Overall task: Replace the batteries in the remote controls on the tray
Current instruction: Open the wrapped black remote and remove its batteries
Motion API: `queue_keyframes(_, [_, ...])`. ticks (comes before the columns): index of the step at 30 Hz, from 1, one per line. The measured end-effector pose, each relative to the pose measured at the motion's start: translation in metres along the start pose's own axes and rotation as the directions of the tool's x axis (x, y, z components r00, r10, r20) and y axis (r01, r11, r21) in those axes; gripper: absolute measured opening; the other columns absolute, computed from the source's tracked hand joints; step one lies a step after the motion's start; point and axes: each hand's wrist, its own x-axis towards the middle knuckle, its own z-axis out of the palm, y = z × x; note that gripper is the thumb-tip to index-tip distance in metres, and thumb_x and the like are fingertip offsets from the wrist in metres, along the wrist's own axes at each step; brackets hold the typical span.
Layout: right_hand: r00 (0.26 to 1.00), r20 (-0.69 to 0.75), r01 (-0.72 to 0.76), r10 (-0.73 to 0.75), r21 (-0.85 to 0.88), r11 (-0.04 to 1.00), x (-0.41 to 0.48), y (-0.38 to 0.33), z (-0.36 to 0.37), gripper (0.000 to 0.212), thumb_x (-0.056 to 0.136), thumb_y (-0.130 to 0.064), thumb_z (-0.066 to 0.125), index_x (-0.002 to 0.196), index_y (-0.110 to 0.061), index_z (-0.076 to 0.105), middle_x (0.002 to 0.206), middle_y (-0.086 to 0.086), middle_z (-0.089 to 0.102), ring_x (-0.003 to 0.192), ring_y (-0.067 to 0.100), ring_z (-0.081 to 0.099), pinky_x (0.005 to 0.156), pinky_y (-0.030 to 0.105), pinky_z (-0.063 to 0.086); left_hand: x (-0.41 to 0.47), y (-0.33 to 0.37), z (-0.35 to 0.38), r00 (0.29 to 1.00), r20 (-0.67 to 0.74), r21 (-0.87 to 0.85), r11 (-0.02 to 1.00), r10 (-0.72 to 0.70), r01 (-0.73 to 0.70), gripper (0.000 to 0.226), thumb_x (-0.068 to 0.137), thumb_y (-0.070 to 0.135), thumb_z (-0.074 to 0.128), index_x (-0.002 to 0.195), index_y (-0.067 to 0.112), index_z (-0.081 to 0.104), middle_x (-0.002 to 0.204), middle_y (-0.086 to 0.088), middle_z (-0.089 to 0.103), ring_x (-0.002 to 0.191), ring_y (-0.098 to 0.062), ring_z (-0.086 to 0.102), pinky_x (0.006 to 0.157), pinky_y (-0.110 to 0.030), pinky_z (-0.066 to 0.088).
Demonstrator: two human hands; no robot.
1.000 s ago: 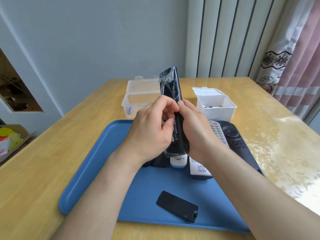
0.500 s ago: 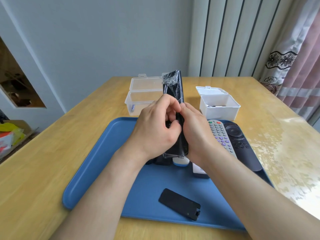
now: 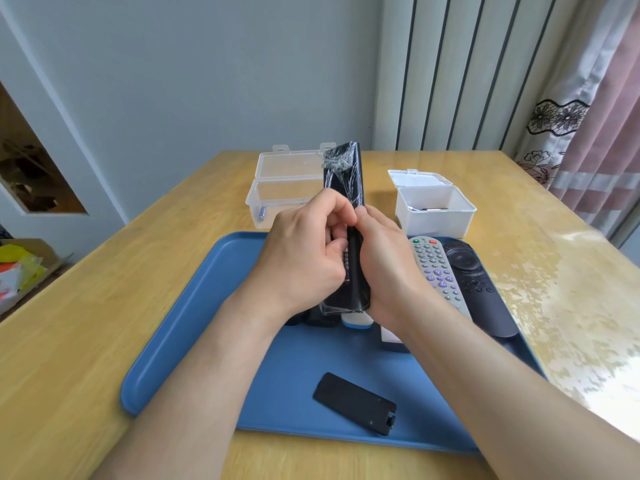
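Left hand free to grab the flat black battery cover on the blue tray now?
Likely not yet: left hand and right hand both grip the film-wrapped black remote. The black battery cover lies uncovered on the blue tray.

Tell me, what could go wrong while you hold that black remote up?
The black remote is wrapped in shiny film, so it might slip from the left hand and right hand onto the remotes below. The loose battery cover lies near the front edge of the tray; a forearm could nudge it off.
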Motion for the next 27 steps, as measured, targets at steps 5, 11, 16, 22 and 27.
queue_keyframes(5, [1.000,-0.009,0.010,-0.011,-0.005,1.000,0.000,-0.001,0.000,0.031,0.100,-0.024,0.037,0.076,-0.021,0.056,0.080,0.005,0.055,0.084,0.022,0.051,0.077,0.039,0.041,0.000,0.000,0.000,1.000,0.003,-0.034,0.999,-0.003,0.003,0.033,0.074,-0.012,0.055,0.090,0.016,0.056,0.070,0.007,0.054,0.065,-0.010,0.049,0.061,-0.018,0.042])
queue_keyframes(11, [1.000,-0.005,0.011,-0.011,0.005,1.000,0.003,-0.004,-0.002,0.032,0.101,-0.028,0.038,0.077,-0.024,0.059,0.084,0.002,0.059,0.091,0.022,0.053,0.083,0.041,0.042,-0.001,0.000,-0.003,0.998,0.015,-0.141,0.988,-0.054,0.056,0.022,0.079,0.001,0.055,0.097,0.014,0.061,0.073,0.000,0.056,0.069,-0.015,0.053,0.069,-0.028,0.047])
queue_keyframes(16, [1.000,-0.027,0.005,-0.002,0.111,0.994,0.003,-0.014,-0.006,0.035,0.103,-0.025,0.037,0.072,-0.019,0.053,0.075,0.009,0.054,0.070,0.023,0.051,0.061,0.033,0.044,-0.001,0.006,-0.004,0.995,-0.043,-0.135,0.988,-0.087,0.081,0.021,0.076,0.012,0.073,0.093,0.021,0.066,0.076,0.005,0.052,0.064,-0.016,0.060,0.068,-0.032,0.055])
queue_keyframes(22, [0.996,0.043,-0.089,0.080,0.324,0.942,0.000,-0.025,-0.010,0.033,0.104,-0.029,0.038,0.112,-0.005,0.059,0.083,0.014,0.069,0.068,0.024,0.066,0.062,0.034,0.055,0.007,0.007,-0.012,0.845,0.067,-0.884,0.360,-0.531,0.297,0.031,0.087,-0.011,0.056,0.107,0.012,0.055,0.088,-0.008,0.071,0.068,-0.018,0.063,0.066,-0.029,0.055])
queue_keyframes(27, [0.979,0.140,-0.189,0.151,0.318,0.929,0.001,-0.032,-0.015,0.045,0.103,-0.036,0.040,0.123,0.000,0.058,0.101,0.018,0.068,0.081,0.029,0.069,0.066,0.036,0.059,0.013,-0.004,-0.016,0.656,0.312,-0.950,-0.219,-0.688,0.222,0.046,0.086,-0.019,0.029,0.108,0.008,0.058,0.079,-0.011,0.053,0.054,-0.013,0.049,0.044,-0.020,0.044])
